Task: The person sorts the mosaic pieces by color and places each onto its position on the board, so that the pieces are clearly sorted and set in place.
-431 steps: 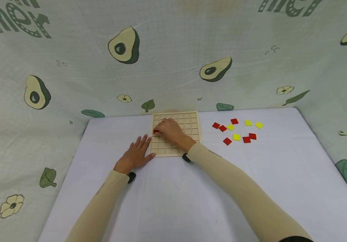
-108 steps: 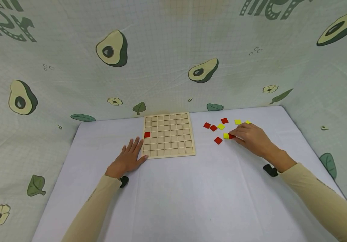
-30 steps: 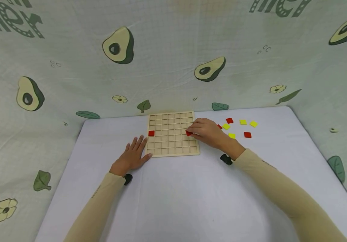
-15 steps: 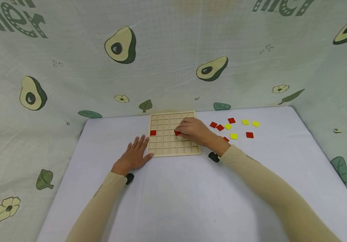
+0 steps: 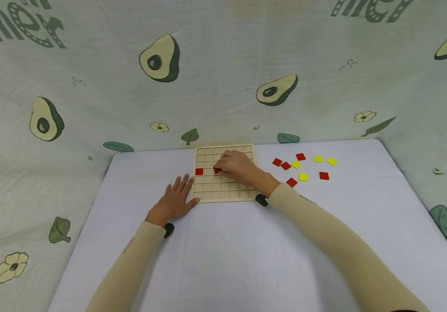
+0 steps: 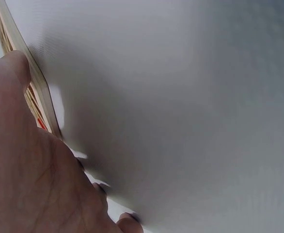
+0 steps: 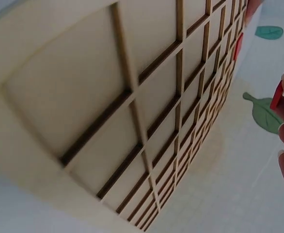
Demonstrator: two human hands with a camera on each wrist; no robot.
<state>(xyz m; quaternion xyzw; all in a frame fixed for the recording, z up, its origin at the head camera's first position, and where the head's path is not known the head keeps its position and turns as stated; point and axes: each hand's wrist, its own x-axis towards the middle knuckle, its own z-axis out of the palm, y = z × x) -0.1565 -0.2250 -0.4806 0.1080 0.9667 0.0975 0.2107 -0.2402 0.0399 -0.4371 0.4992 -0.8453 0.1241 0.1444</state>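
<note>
A square wooden grid board [image 5: 223,196] lies at the back middle of the table. In its left column sits one red tile [image 5: 199,171], flat in a cell. Over the board my right hand [image 5: 239,167] pinches a second red tile [image 7: 280,90] between thumb and fingertips; the right wrist view shows it tilted and raised off the grid. My left hand [image 5: 173,200] rests with spread, straight fingers at the board's left front corner. The left wrist view has its thumb [image 6: 19,68] against the board's edge [image 6: 45,102].
To the right of the board, several loose red tiles [image 5: 324,175] and yellow tiles [image 5: 303,177] lie scattered on the white table [image 5: 223,251]. A cloth printed with avocados [image 5: 160,58] hangs behind the table.
My right hand took a red tile from the scattered ones at the right and carried it left over the board, close to the placed red tile. The left hand stays at the board's corner.
</note>
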